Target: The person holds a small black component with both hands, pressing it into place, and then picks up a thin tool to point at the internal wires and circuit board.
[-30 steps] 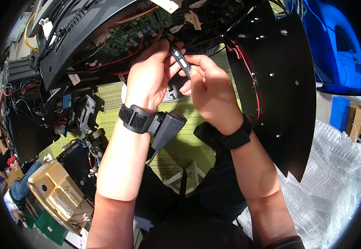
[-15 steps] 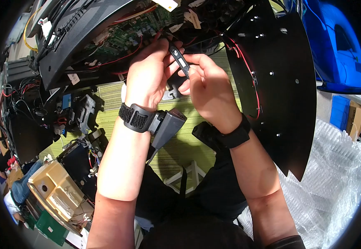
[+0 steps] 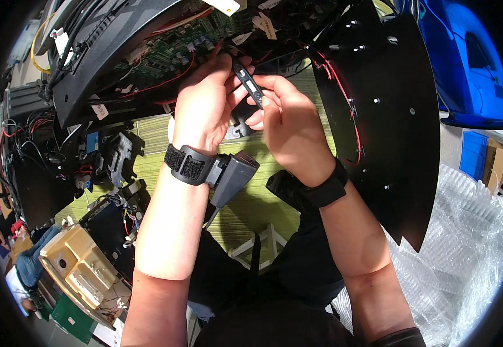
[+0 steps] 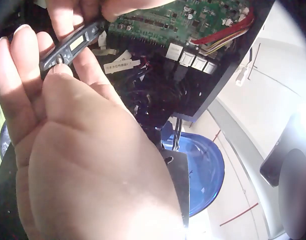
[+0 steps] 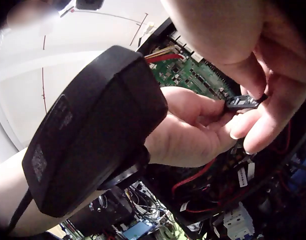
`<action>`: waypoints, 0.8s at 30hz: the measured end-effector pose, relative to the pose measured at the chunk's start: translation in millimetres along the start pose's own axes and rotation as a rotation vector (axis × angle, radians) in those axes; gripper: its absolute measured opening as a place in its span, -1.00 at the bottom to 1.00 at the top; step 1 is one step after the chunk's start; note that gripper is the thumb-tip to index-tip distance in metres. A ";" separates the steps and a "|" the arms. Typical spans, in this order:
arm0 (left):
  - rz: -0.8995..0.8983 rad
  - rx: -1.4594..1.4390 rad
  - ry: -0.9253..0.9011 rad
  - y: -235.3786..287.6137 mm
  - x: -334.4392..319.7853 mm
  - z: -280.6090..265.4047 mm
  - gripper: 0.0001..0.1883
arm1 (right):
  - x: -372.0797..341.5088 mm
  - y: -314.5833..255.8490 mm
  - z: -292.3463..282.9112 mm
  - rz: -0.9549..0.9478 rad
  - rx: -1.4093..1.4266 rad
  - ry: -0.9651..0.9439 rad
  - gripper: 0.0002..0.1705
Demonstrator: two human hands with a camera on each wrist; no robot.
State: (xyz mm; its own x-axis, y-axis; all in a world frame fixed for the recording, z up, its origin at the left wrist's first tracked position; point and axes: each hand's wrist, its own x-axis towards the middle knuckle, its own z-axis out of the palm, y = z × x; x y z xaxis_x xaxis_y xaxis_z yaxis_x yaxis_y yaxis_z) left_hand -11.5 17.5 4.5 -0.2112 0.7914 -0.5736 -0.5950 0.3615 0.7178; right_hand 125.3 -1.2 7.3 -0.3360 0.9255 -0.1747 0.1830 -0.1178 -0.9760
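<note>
Upper middle of the frame | left hand (image 3: 202, 107) and right hand (image 3: 295, 127) together, both pinching one small black gadget (image 3: 247, 84) | circuit board (image 3: 173, 51) beside

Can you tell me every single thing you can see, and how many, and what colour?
Little gadget with a screen: one, black, between both hands
Circuit board: one, green, top
Wires: too many to count, mostly red and black, all around
Big panel: one, black, right
Plastic shell: one, blue, top right
Bubbly wrap: clear, count unclear, bottom right
Moulded part: one, cream, bottom left
Wrist cameras: two, black, one per wrist
Left hand: one, bare, holding the gadget
Right hand: one, bare, holding it too
</note>
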 end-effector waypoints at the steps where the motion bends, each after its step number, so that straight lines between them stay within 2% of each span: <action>1: 0.008 -0.015 -0.005 -0.2 0.2 0.1 -0.76 | 0.0 0.3 0.0 0.000 0.000 0.000 -0.62; 24: -0.001 0.023 -0.011 0.3 0.1 -1.7 -0.76 | 0.4 -1.1 -0.2 0.010 0.042 -0.002 -0.63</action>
State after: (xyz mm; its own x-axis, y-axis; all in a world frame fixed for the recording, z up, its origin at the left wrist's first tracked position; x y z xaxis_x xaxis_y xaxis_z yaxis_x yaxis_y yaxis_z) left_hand -13.0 16.8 4.0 -0.2020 0.7966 -0.5697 -0.5774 0.3730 0.7263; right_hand 125.1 -0.6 8.4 -0.3360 0.9235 -0.1848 0.1471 -0.1424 -0.9788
